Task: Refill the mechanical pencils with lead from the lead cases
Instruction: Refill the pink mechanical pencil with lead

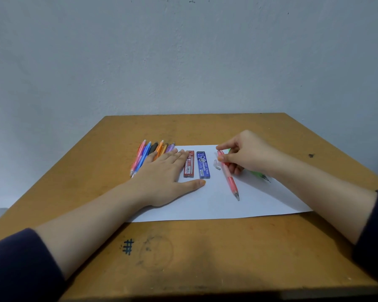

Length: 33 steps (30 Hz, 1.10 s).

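Observation:
A red lead case [188, 167] and a blue lead case [203, 165] lie side by side on a white sheet of paper [216, 205]. My left hand [164, 177] lies flat, fingers straight, over the sheet's left edge, its fingertips touching the red case. A pink mechanical pencil [229, 178] lies on the sheet, tip toward me. My right hand [244, 153] pinches its far end between thumb and forefinger. A small clear cap and a white eraser piece [216, 165] rest beside it. A green pencil [259, 174] lies partly hidden under my right hand.
Several coloured mechanical pencils [150, 152] lie in a row left of the sheet, partly under my left hand. The wooden desk [205, 247] bears pen marks near its front edge. A grey wall stands right behind the desk.

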{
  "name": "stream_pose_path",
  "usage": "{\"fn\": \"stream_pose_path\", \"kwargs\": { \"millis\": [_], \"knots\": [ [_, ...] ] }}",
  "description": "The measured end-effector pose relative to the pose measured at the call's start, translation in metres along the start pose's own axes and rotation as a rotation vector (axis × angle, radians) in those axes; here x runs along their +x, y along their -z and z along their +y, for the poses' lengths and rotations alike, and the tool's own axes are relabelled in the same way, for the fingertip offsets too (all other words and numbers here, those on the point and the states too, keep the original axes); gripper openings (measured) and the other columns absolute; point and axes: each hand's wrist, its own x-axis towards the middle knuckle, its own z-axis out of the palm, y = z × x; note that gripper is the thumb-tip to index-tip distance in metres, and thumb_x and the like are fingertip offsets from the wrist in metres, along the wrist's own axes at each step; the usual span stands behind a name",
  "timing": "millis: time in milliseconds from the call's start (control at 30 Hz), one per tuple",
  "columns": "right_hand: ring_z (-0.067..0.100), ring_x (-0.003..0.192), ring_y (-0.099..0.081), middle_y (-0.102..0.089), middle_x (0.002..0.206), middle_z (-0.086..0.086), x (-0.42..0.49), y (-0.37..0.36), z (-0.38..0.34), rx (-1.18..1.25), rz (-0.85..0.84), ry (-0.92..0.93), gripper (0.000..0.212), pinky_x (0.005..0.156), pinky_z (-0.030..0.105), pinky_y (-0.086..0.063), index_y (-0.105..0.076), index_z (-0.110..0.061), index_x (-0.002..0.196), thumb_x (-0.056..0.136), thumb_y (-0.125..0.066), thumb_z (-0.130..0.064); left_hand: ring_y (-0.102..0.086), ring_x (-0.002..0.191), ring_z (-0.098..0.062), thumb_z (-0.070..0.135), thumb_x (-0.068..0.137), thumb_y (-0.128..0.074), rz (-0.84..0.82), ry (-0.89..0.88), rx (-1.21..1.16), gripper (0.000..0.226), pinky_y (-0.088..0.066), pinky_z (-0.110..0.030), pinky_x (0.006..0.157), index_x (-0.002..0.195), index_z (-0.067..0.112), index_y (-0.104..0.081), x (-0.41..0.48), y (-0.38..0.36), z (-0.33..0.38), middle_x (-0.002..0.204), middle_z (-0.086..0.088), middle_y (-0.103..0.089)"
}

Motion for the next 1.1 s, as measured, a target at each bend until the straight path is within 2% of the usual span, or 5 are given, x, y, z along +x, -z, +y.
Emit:
{"fn": "stream_pose_path", "kwargs": {
  "millis": [367, 633, 833, 967, 1100],
  "knots": [
    [0.009, 0.045, -0.06, -0.067, 0.062, 0.002, -0.001, 0.002, 0.001, -0.009, -0.041, -0.033, 0.024, 0.054, 0.019, -0.047, -0.066, -0.011, 0.112, 0.088, -0.066, -0.01, -0.002, 0.147, -0.008, 0.077, 0.072, -0.01, -0.01, 0.013, 0.009, 0.096, 0.0, -0.041, 0.12, 0.153, 0.026, -0.001, -0.001, 0.002, 0.002, 0.161, 0.008, -0.004],
    [0.001, 0.057, -0.047, -0.059, 0.074, -0.014, -0.004, 0.0, -0.008, -0.153, 0.19, 0.176, 0.016, 0.055, 0.02, -0.036, -0.072, -0.025, 0.101, 0.087, -0.066, -0.028, -0.011, 0.145, -0.008, 0.073, 0.077, -0.01, 0.072, -0.005, -0.065, 0.092, -0.004, -0.04, 0.12, 0.153, 0.023, -0.014, 0.003, 0.0, -0.001, 0.159, 0.007, -0.017],
    [0.011, 0.106, -0.053, -0.061, 0.116, -0.006, -0.017, -0.012, -0.017, -0.359, 0.073, 0.414, 0.03, 0.074, 0.011, -0.034, -0.066, -0.024, 0.117, 0.089, -0.063, -0.031, -0.016, 0.143, -0.007, 0.063, 0.092, -0.027, 0.154, -0.036, -0.018, 0.066, -0.004, -0.042, 0.119, 0.15, 0.031, -0.023, 0.005, -0.003, -0.002, 0.154, 0.011, -0.029],
    [0.012, 0.136, -0.03, -0.042, 0.146, -0.004, -0.018, -0.019, -0.017, -0.498, -0.088, 0.451, 0.048, 0.106, 0.021, -0.021, -0.049, -0.028, 0.136, 0.09, -0.058, -0.04, -0.024, 0.14, -0.005, 0.073, 0.087, -0.021, 0.232, -0.056, 0.007, 0.07, -0.005, -0.043, 0.118, 0.144, 0.035, -0.036, 0.003, -0.003, -0.002, 0.144, 0.012, -0.043],
    [0.009, 0.144, -0.011, -0.031, 0.152, -0.01, -0.019, -0.019, -0.015, -0.576, -0.142, 0.414, 0.055, 0.11, 0.023, -0.016, -0.041, -0.027, 0.142, 0.092, -0.05, -0.048, -0.025, 0.139, -0.006, 0.068, 0.09, -0.033, 0.256, -0.028, 0.013, 0.059, 0.003, -0.036, 0.116, 0.134, 0.033, -0.051, -0.001, 0.003, 0.001, 0.136, 0.009, -0.051]
  ]
}}
